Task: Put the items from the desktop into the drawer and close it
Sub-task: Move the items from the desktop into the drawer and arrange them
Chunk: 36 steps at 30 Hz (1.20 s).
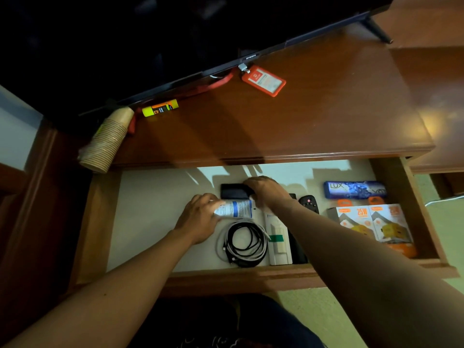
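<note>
Left hand curled round white-and-blue tube, right hand curled over black pouch, both inside open drawer beside coiled cables; glue stick, orange badge holder, stacked paper cups lying on worktop.

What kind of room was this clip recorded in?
Probably a hotel room or bedroom: a dark flat-screen television stands on a glossy reddish-brown wooden desk, beside a stack of brown paper cups, and the open wooden drawer holds a blue soap box.
</note>
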Each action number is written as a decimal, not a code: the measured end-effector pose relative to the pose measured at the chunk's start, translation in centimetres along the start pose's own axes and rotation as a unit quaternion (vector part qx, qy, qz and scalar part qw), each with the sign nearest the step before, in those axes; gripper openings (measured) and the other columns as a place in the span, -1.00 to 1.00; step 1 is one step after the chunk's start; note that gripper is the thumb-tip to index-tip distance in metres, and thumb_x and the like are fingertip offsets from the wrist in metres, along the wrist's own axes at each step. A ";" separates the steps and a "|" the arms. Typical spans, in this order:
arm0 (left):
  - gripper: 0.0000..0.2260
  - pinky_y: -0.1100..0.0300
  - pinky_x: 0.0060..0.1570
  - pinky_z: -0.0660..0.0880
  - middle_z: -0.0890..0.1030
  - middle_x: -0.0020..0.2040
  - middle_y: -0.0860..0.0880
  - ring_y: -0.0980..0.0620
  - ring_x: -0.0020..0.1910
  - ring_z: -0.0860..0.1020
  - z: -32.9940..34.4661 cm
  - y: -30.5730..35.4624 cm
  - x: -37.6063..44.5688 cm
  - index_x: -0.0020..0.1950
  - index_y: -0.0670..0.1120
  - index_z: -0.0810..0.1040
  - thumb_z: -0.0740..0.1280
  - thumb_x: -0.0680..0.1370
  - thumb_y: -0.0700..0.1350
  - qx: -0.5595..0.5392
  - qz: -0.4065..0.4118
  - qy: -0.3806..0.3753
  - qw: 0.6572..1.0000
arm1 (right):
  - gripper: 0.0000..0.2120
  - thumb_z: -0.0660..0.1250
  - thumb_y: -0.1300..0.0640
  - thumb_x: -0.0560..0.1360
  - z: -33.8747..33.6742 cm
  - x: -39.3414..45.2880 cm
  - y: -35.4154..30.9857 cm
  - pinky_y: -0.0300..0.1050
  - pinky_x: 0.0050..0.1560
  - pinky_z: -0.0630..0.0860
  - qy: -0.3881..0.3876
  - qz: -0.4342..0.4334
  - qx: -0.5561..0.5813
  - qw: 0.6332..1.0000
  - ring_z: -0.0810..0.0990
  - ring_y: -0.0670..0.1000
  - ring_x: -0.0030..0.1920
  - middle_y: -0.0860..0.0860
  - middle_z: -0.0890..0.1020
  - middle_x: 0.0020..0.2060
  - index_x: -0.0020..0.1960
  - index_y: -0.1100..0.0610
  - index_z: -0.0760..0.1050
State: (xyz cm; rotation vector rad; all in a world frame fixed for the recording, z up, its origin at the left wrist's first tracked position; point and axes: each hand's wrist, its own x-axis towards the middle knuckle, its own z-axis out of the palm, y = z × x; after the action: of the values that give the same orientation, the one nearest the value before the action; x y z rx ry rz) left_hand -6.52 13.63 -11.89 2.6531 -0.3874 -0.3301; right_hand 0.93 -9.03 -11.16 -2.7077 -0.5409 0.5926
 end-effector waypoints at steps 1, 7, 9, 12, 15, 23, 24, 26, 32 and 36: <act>-0.62 -0.02 0.13 0.47 0.55 0.20 -0.12 -0.16 0.13 0.47 0.1 0.0 0.0 0.33 -0.10 0.56 0.43 0.51 -0.12 -0.010 0.004 0.004 1.000 | -0.50 0.40 0.32 0.48 0.1 -0.1 0.0 0.01 0.24 0.45 -0.003 0.001 0.000 1.000 0.54 0.17 0.22 0.09 0.60 0.24 0.38 0.06 0.47; -0.65 -0.01 0.18 0.46 0.57 0.21 -0.13 -0.16 0.16 0.48 0.8 0.4 0.3 0.29 -0.14 0.59 0.44 0.51 -0.17 -0.067 0.004 0.015 0.998 | -0.31 0.32 0.44 0.42 0.0 -1.3 1.5 0.12 0.33 0.41 0.014 0.027 -0.004 1.000 0.43 0.20 0.32 0.04 0.52 0.38 0.48 0.01 0.38; -0.66 -0.01 0.17 0.47 0.59 0.20 -0.13 -0.16 0.15 0.50 1.0 0.7 0.4 0.27 -0.16 0.60 0.46 0.49 -0.18 -0.084 0.007 0.019 0.996 | -0.37 0.29 0.44 0.44 0.2 -1.3 1.7 0.10 0.32 0.42 0.017 0.032 0.001 0.999 0.43 0.19 0.31 0.02 0.52 0.37 0.44 0.02 0.44; -0.66 0.07 0.18 0.48 0.57 0.21 -0.11 -0.09 0.15 0.52 1.0 0.8 0.6 0.26 -0.17 0.59 0.46 0.50 -0.17 -0.116 -0.014 0.033 0.993 | -0.44 0.26 0.44 0.46 0.2 -1.2 1.6 0.09 0.29 0.46 0.017 0.036 0.019 0.999 0.47 0.20 0.28 0.06 0.57 0.30 0.38 0.04 0.49; -0.66 0.09 0.19 0.50 0.54 0.22 -0.08 -0.04 0.15 0.53 0.9 0.3 0.3 0.25 -0.15 0.59 0.45 0.48 -0.15 -0.134 -0.030 0.046 0.990 | -0.44 0.28 0.40 0.46 0.1 -1.0 1.6 0.11 0.28 0.46 0.009 0.031 0.019 0.999 0.47 0.20 0.28 0.06 0.54 0.32 0.40 0.04 0.47; -0.68 0.04 0.19 0.50 0.55 0.16 -0.10 -0.08 0.14 0.52 1.1 0.4 -0.3 0.23 -0.15 0.62 0.42 0.48 -0.18 -0.137 -0.046 0.049 0.988 | -0.47 0.26 0.32 0.51 1.4 -0.7 0.6 0.04 0.29 0.44 0.019 0.029 -0.009 0.999 0.45 0.21 0.26 0.02 0.49 0.36 0.45 0.03 0.43; -0.69 0.04 0.19 0.50 0.56 0.16 -0.11 -0.09 0.13 0.52 1.1 0.4 -0.2 0.23 -0.16 0.62 0.42 0.48 -0.18 -0.138 -0.046 0.052 0.988 | -0.49 0.24 0.33 0.51 1.5 -0.6 0.5 0.03 0.27 0.45 0.028 0.031 -0.003 0.999 0.47 0.21 0.23 0.02 0.51 0.33 0.43 0.03 0.46; -0.69 0.08 0.18 0.50 0.57 0.15 -0.10 -0.07 0.12 0.53 1.1 0.4 -0.1 0.23 -0.16 0.63 0.42 0.49 -0.20 -0.143 -0.048 0.055 0.987 | -0.51 0.23 0.34 0.51 1.6 -0.5 0.3 0.01 0.24 0.45 0.033 0.030 -0.001 0.999 0.50 0.22 0.19 0.03 0.56 0.27 0.38 0.04 0.51; -0.69 0.08 0.20 0.48 0.54 0.17 -0.07 -0.05 0.14 0.52 1.1 0.3 0.2 0.26 -0.12 0.60 0.39 0.51 -0.17 -0.140 -0.056 0.033 0.988 | -0.56 0.22 0.30 0.51 1.5 -1.0 -0.2 0.06 0.21 0.48 0.037 0.030 -0.005 0.999 0.48 0.22 0.21 0.02 0.59 0.22 0.34 0.04 0.54; -0.64 0.09 0.22 0.47 0.53 0.20 -0.05 -0.05 0.17 0.50 0.6 0.3 0.2 0.29 -0.10 0.57 0.41 0.49 -0.14 -0.128 -0.051 0.033 0.990 | -0.59 0.22 0.19 0.56 1.5 -1.5 -0.9 0.11 0.32 0.39 0.048 0.038 -0.040 0.997 0.39 0.18 0.34 0.02 0.51 0.35 0.39 0.03 0.47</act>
State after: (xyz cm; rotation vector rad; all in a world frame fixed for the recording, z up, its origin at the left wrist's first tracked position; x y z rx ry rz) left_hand -6.62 13.07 -12.28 2.4291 -0.1743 -0.3013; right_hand -1.28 -8.54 -11.64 -2.8250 -0.4479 0.4661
